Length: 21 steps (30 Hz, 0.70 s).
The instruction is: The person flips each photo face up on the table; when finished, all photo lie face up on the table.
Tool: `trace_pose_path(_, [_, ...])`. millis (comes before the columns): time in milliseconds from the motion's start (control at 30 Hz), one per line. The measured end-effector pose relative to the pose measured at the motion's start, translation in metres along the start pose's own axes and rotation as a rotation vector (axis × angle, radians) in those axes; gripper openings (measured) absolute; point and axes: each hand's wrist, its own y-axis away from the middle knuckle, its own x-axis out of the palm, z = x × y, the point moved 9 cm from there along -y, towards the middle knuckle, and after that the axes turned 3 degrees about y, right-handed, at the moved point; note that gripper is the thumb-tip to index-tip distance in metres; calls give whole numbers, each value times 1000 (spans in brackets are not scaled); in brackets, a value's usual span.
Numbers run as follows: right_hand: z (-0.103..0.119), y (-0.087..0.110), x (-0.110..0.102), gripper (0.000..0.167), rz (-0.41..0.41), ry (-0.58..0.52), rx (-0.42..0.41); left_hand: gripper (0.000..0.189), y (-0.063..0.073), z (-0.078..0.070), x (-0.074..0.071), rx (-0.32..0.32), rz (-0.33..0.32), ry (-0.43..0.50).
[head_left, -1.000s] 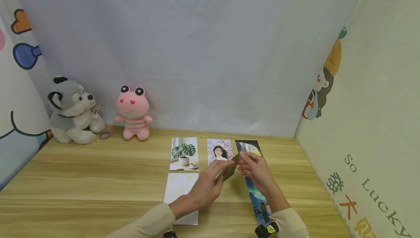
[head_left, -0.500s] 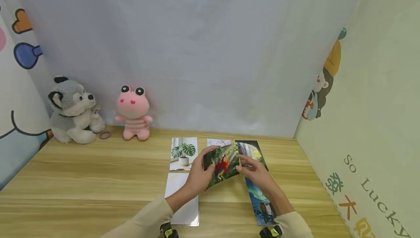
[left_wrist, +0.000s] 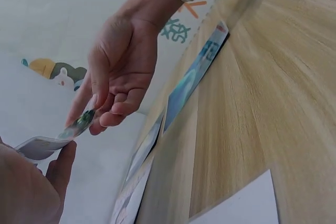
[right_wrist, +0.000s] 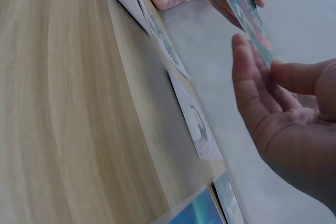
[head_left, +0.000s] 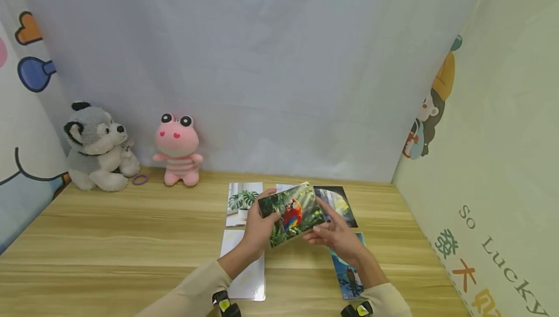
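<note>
A photo print of a red parrot among green leaves (head_left: 301, 210) is held above the table, tilted, picture side up. My left hand (head_left: 256, 229) grips its left end, thumb on the picture and fingers underneath. At the lower right corner my right hand (head_left: 345, 243) pinches the print between thumb and fingers. The right wrist view shows the right thumb (right_wrist: 299, 77) on the print's edge. Below the print lies a portrait photo (right_wrist: 197, 124), mostly hidden in the head view. A dark photo with a bright arch (head_left: 338, 205) lies behind the right hand.
A plant photo (head_left: 238, 205) and a white sheet with faint yellow marks (head_left: 244, 278) lie left. A blue-green photo (head_left: 347, 275) is partly under the right wrist. At the back left sit a plush husky (head_left: 98, 152), a pink plush frog (head_left: 176, 149) and a purple ring (head_left: 139, 179).
The parrot print was nearly edge-on, then turned picture side up towards the head camera. Both hands stayed on it; the left hand moved slightly left, and the right hand shifted to the lower right corner.
</note>
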Motion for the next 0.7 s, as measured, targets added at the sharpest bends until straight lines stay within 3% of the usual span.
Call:
trace_pose_path(167, [1, -3, 5, 80, 14, -62, -50, 55, 0, 2, -2, -25, -34, 51])
trace_pose_path(333, [0, -3, 3, 77, -30, -58, -61, 57, 0, 4, -2, -39, -62, 72])
trace_pose_path(700, [0, -1, -4, 75, -143, -31, -21, 58, 2, 4, 5, -10, -26, 99])
